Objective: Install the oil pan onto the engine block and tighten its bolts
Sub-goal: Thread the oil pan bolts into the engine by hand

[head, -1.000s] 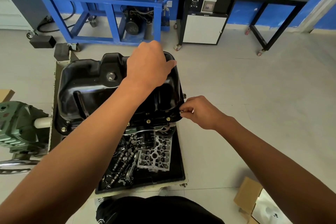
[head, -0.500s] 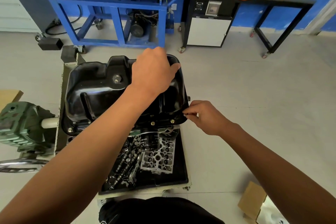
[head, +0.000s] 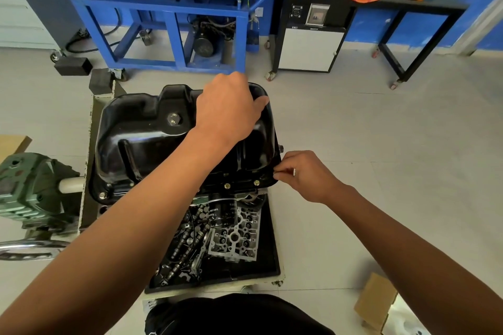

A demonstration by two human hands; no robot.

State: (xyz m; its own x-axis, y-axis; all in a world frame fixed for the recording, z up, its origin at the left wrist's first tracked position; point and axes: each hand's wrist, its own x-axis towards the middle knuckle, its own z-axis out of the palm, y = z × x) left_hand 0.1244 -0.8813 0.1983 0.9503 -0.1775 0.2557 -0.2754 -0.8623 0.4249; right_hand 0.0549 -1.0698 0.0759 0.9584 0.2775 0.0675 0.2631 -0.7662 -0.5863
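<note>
Indoors, over grey floor tiles (head: 386, 139), right fingers (head: 289, 171) pinch bolt (head: 275, 171), left hand (head: 228, 114) grips pan (head: 141, 130).

Two hands on an upturned oil pan, a bolt pinched at its corner

The black oil pan (head: 141, 139) sits upside down on the engine, its drain plug (head: 173, 119) facing up; the left hand (head: 228, 109) lies on the pan's far right part, fingers curled over the far edge, thumb out; the right hand (head: 304, 174) pinches a small bolt (head: 275, 171) at the near right corner of the flange; two brass-coloured bolts (head: 227, 186) sit in the near flange; just below, an oil filter (head: 221, 211), camshafts (head: 181, 245) and a cast metal part (head: 236, 239) lie in a black tray (head: 272, 266); a blue steel frame (head: 174, 24) stands behind.
</note>
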